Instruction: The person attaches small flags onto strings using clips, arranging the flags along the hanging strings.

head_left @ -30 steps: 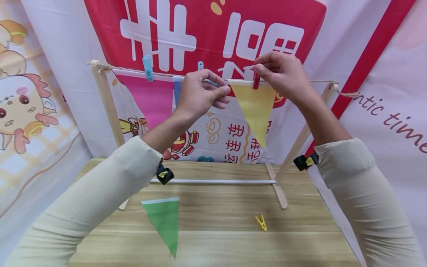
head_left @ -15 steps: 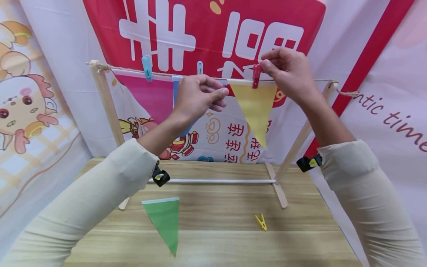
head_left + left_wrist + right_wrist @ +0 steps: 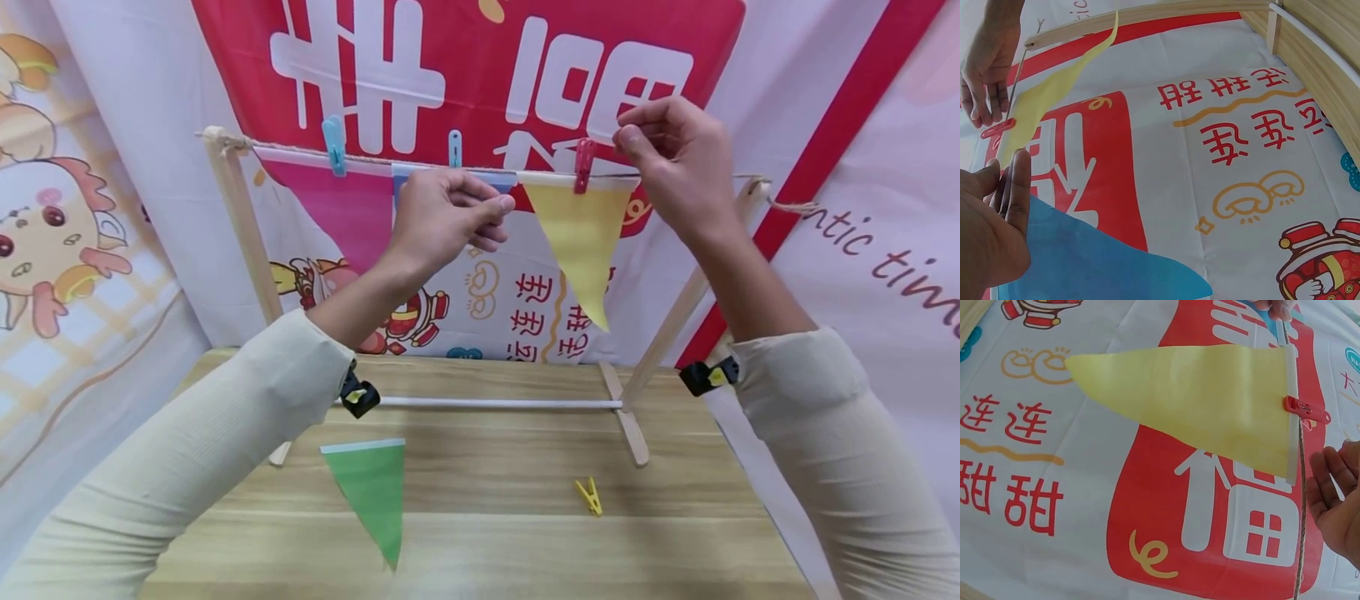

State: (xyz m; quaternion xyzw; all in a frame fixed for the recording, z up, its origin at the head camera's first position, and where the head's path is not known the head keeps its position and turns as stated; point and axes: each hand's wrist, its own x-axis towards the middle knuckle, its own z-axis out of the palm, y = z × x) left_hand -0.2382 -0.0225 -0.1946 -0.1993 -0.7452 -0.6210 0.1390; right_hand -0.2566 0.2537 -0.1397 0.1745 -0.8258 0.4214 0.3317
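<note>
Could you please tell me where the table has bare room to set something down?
The table is bare between the green flag and the yellow clip, and right of that clip. The string above is crowded: the pink flag, blue flag and yellow flag hang there, with the left hand and right hand close by.

From my remote seat I'm seeing a booth-like curtained corner: 1 wood-grain table (image 3: 487, 546) backed by printed cloth hangings (image 3: 885, 400) (cartoon creature (image 3: 56, 221) left, big red lettered panel (image 3: 476, 58) ahead)! Home or studio, I can't tell.
</note>
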